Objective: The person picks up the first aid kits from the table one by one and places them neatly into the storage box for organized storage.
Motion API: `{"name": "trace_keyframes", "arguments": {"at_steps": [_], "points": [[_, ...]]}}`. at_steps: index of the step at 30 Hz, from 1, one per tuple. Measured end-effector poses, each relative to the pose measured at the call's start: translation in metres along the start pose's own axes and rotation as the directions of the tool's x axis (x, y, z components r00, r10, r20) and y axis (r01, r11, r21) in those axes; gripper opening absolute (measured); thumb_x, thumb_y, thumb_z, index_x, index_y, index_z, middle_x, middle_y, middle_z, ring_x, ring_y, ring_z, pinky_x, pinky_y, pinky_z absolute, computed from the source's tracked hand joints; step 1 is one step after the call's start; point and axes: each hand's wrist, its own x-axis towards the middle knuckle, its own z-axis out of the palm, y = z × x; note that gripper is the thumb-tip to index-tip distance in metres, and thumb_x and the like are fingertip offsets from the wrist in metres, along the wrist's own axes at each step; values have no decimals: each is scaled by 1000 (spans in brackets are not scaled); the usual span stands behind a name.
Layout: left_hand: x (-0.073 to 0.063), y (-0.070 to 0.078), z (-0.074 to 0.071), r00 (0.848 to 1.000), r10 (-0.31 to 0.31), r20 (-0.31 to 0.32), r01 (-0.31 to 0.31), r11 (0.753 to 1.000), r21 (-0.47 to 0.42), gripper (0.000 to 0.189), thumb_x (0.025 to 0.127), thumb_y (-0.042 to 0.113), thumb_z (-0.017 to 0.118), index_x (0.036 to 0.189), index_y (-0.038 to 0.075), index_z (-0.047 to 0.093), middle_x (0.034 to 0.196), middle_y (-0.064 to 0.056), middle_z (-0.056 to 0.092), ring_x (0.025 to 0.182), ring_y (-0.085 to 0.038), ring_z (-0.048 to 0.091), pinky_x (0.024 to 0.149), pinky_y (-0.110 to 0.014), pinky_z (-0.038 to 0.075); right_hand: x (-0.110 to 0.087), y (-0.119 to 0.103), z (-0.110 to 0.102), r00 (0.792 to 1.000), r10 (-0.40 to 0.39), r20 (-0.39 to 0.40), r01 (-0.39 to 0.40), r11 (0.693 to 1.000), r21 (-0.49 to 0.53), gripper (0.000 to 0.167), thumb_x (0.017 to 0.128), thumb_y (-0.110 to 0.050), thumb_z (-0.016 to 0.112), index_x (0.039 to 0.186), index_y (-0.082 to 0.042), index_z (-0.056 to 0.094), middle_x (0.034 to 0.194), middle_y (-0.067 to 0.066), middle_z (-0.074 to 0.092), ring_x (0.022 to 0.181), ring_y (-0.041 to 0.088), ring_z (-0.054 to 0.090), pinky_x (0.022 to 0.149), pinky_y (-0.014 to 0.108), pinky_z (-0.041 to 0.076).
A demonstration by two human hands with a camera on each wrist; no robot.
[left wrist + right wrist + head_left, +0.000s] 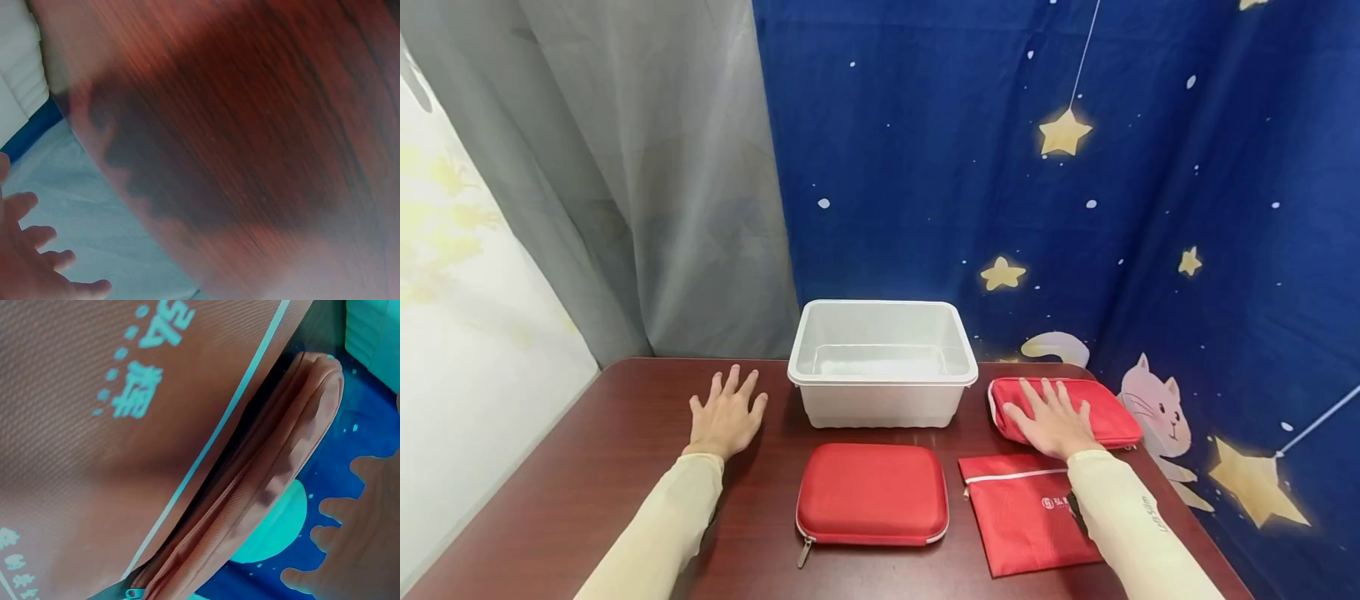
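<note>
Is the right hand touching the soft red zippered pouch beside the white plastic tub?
Touching. The head view shows the right hand lying flat, fingers spread, on the soft red zippered pouch, with no gap visible between them.

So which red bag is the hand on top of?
Find the white tub at the back of the table. Just to its right lies a soft red pouch, under the right hand. Unlike the hard case and flat bag, it's farthest back.
</note>
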Motion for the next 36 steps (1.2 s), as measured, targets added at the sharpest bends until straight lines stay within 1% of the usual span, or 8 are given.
{"name": "trace_keyframes", "arguments": {"at_steps": [9,14,18,22,26,31,33,36], "points": [[1,7,-1,998,-37,43,41,995,-92,60,106,45,32,155,11,33,161,-25,20,145,-50,16,103,-79,17,-6,14,-4,998,59,28,-60,997,37,86,98,-65,34,156,-3,24,155,39,11,142,58,3,105,79,-2],[3,13,-3,997,-57,46,64,983,-172,62,106,47,28,156,11,31,161,-25,18,146,-49,15,104,-77,17,-7,22,-7,996,88,35,-89,995,51,87,99,-65,32,155,1,22,154,40,11,141,60,2,104,79,-1],[4,18,-5,997,-74,24,77,970,-230,61,107,45,28,156,9,32,160,-26,19,146,-48,18,105,-76,18,-8,27,-9,993,110,31,-111,992,60,87,99,-64,32,155,2,21,154,40,12,141,60,3,103,80,0],[5,23,-5,996,-88,-34,75,953,-293,60,107,44,27,155,8,35,159,-26,25,144,-46,26,107,-71,24,-9,33,-11,989,140,39,-142,987,77,86,99,-62,33,154,3,20,152,42,11,140,61,2,102,80,0],[6,27,-4,991,-80,-107,34,925,-378,59,107,45,26,154,11,39,157,-21,32,141,-44,35,109,-65,29,-11,41,-11,986,163,37,-165,983,79,84,100,-61,32,154,3,21,151,43,11,138,63,4,101,81,3],[8,34,-5,982,-18,-189,-72,886,-458,57,107,45,28,153,13,41,155,-16,39,141,-38,37,112,-59,28,-13,51,-12,981,191,27,-193,978,85,84,100,-59,32,153,5,20,149,43,13,135,65,7,98,83,7],[8,37,-5,979,4,-202,-101,875,-474,57,108,45,29,153,13,41,154,-15,40,142,-36,37,114,-56,27,-13,55,-12,980,197,21,-198,976,88,84,101,-58,32,152,6,20,150,42,14,135,65,8,97,83,8],[8,43,-5,979,18,-202,-118,861,-495,56,108,44,30,154,14,40,154,-14,42,141,-33,39,114,-55,28,-13,60,-13,979,201,18,-201,974,107,83,101,-58,31,151,7,20,150,41,16,136,64,10,97,83,10]]}}
